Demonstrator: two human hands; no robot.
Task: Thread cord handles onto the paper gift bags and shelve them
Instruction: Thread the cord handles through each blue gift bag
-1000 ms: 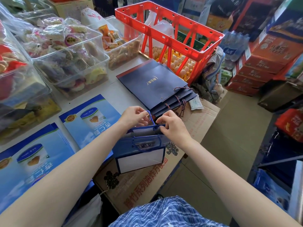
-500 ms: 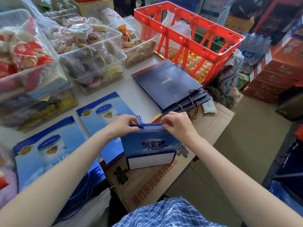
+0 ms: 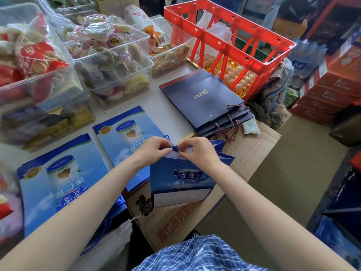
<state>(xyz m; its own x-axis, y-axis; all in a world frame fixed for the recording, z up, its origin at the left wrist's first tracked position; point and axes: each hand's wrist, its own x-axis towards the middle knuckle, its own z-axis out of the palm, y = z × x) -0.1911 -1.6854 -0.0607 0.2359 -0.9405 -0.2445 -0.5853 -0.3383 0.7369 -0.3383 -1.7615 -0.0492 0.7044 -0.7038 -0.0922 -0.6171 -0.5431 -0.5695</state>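
We start with the white tabletop (image 3: 172,114), which fills the view from nine o'clock to the centre and carries clear snack tubs (image 3: 109,61) at ten and eleven o'clock. A red crate (image 3: 230,45) with eggs beneath it sits at one o'clock. A cardboard box (image 3: 254,149) abuts the tabletop toward five o'clock.

Next come the bags. A stack of navy bags (image 3: 201,98) lies flat just past centre; twisted cords show at their lower edges, so we judge these threaded, though none is shelved. Two piles of flat light-blue bags (image 3: 62,178) lie at eight and nine o'clock; an empty eyelet shows on one, so we judge these are yet to be threaded.

The bag in hand, a light-blue gift bag (image 3: 181,178), stands opened on the cardboard box at the centre. Our left hand (image 3: 150,149) and right hand (image 3: 197,151) meet at its top rim. Each grip is narrow, fingers curled and pinching the rim where a thin blue cord (image 3: 176,148) sits between them; whether the fingertips hold cord or paper alone we cannot tell. A short loop of cord shows just beyond the left hand.

We judge the work about midway: one handle being threaded, shelving all still ahead.
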